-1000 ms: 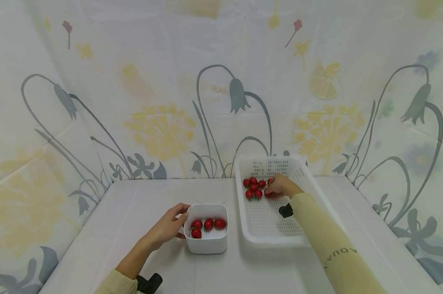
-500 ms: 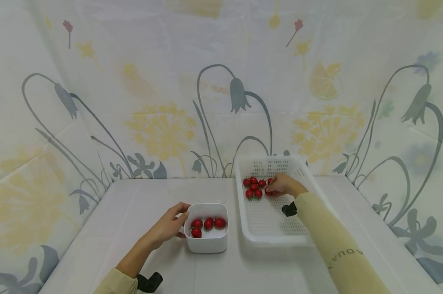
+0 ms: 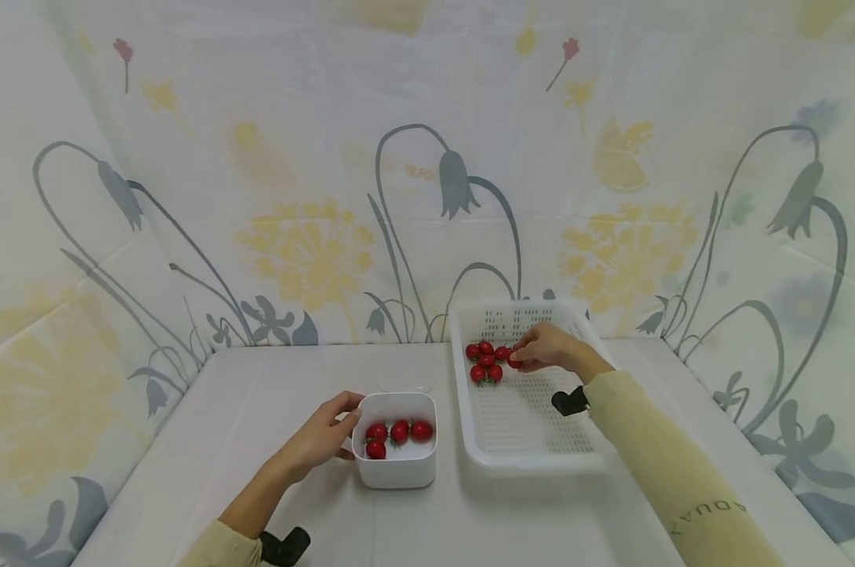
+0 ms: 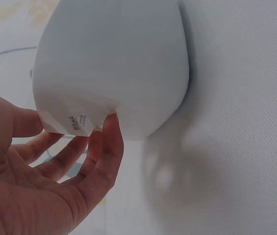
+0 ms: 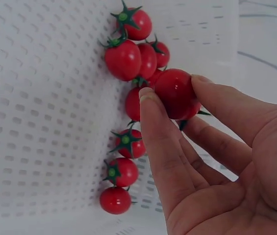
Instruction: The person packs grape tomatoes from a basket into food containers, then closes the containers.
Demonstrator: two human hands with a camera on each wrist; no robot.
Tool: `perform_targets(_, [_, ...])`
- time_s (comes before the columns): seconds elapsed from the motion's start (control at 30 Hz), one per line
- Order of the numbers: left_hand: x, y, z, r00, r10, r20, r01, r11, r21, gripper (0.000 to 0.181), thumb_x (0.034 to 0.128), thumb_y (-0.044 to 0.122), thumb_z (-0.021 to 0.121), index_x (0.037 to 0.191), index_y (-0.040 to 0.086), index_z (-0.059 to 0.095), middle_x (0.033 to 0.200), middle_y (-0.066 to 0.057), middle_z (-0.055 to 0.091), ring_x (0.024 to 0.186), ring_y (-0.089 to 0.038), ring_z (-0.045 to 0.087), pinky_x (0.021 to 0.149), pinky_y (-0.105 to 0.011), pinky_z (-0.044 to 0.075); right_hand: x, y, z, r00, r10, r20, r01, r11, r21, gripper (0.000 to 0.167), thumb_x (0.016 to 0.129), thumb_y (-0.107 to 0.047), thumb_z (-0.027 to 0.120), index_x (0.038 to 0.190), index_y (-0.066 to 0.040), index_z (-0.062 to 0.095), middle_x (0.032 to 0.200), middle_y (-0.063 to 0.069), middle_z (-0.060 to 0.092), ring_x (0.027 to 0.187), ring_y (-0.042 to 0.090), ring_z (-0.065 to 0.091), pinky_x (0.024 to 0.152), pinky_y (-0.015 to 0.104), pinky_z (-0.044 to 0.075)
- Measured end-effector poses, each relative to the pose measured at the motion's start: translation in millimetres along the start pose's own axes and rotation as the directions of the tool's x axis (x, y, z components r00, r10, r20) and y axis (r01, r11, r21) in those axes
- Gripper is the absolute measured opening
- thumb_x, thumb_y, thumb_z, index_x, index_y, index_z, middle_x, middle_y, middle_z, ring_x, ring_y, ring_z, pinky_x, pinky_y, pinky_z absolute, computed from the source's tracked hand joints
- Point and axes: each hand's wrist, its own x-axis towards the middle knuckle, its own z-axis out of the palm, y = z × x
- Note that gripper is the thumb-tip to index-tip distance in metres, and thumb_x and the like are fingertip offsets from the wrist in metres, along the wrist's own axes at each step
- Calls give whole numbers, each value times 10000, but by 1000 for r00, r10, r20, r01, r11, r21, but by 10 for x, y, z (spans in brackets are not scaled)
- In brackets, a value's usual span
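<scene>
My right hand (image 3: 553, 346) pinches a red cherry tomato (image 5: 173, 93) between thumb and fingertips, inside a white perforated plastic basket (image 3: 471, 441). Close by, several more cherry tomatoes (image 3: 485, 361) lie grouped toward the basket's left side; green stems show on some in the right wrist view. To the left, a small white square container (image 3: 397, 474) stands on the table with several cherry tomatoes (image 3: 399, 431) in it. My left hand (image 3: 320, 437) holds its left side, thumb by the rim and curled fingers (image 4: 110, 142) against the outer wall.
A white cloth covers the table (image 3: 272, 394). Behind it hangs a floral-patterned curtain (image 3: 427, 157), close to the basket's far end. The basket's raised wall stands between the tomatoes in it and the small container. Black camera mounts (image 3: 286, 547) sit at both wrists.
My right hand has risen slightly and drawn a little to the right, lifting the pinched tomato off the basket floor. My left hand and the container stay in place.
</scene>
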Motion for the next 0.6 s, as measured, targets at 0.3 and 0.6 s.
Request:
perform_targets(0.3, [-9, 7, -10, 1000, 9, 9, -9, 1000, -3, 346, 1090, 174, 474, 1404, 32, 498, 1396, -216, 515, 1032, -334, 652, 759, -449, 634, -140, -91, -31, 998, -53, 18, 53, 999, -4, 372, 977, -40, 654, 1242, 213, 588, 1021, 252, 732, 840, 221, 749, 895, 436, 599])
perform_targets(0.6, [-28, 23, -4, 1000, 17, 16, -17, 1000, -7, 353, 1091, 164, 468, 1412, 20, 490, 1402, -230, 510, 1033, -343, 654, 762, -461, 633, -348, -191, -15, 990, -127, 63, 130, 991, -41, 330, 981, -50, 654, 1208, 187, 628, 992, 197, 753, 837, 207, 745, 846, 360, 617])
